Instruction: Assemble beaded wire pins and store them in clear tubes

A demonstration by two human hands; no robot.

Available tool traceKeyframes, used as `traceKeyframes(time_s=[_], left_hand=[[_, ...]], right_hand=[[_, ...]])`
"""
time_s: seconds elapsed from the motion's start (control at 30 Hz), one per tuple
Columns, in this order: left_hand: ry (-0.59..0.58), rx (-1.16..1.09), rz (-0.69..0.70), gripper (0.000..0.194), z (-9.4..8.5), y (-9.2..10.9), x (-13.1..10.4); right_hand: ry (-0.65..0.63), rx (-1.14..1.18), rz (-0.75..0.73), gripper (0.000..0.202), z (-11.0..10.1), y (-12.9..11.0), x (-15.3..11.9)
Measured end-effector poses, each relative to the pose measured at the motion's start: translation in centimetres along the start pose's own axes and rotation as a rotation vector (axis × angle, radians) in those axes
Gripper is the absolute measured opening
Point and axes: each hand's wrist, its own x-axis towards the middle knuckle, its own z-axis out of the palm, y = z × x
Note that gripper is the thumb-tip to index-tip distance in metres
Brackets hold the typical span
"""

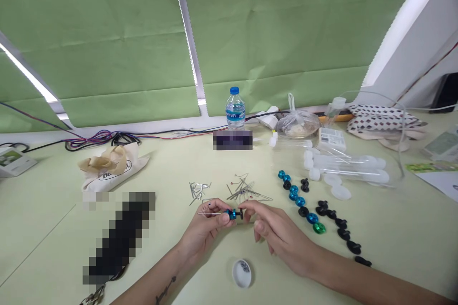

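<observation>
"Grip of the left hand, what's in it?"

"Thumb and fingers pinch a shiny blue, spool-shaped metal piece, just beyond the small round white dish. A thin straight silver rod sticks out at one end, and a flat black disc on a short stem stands at the other."

"And the right hand?"

"Loose: fingers lightly curled, thumb apart from index, beyond the dish and to its right. The index fingertip is at the disc's rim; I can't tell whether it touches."

"Farther out on the pale yellow-green bench?"

"Beyond the dish, slightly left, lie short silver metal rods; straight beyond it, a tangle of thin silver wires. Right of the dish and past it runs a line of round blue, black and green pieces, with stemmed black caps farther right. At the far side, straight beyond the dish, stands a clear plastic water bottle."
</observation>
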Motion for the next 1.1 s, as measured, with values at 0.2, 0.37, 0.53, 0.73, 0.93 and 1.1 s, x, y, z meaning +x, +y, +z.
traceKeyframes(time_s=[0.2,0.37,0.53,0.73,0.93,1.1], left_hand=[[0.011,-0.011,-0.004,0.013,-0.1,-0.2,0.2],[0.016,-0.004,-0.001,0.014,0.0,0.0,0.1],[0.014,0.002,-0.009,0.014,0.0,0.0,0.1],[-0.011,0.028,-0.025,0.018,-0.1,0.0,0.0],[-0.031,0.077,0.013,0.02,-0.5,1.0,0.2],[-0.003,0.085,0.014,0.022,-0.8,1.0,0.4]], right_hand=[[0.025,-0.004,-0.003,0.042,-0.1,0.1,0.0],[0.048,-0.111,-0.018,0.039,-0.3,-0.3,0.1],[0.122,-0.521,-0.14,0.027,-2.6,-1.5,1.0],[0.373,-1.028,-0.232,0.03,-9.3,0.0,7.2],[0.377,-1.252,-0.292,0.045,-12.6,3.2,16.0],[0.285,-1.383,-0.332,0.037,-12.5,5.2,18.9]])
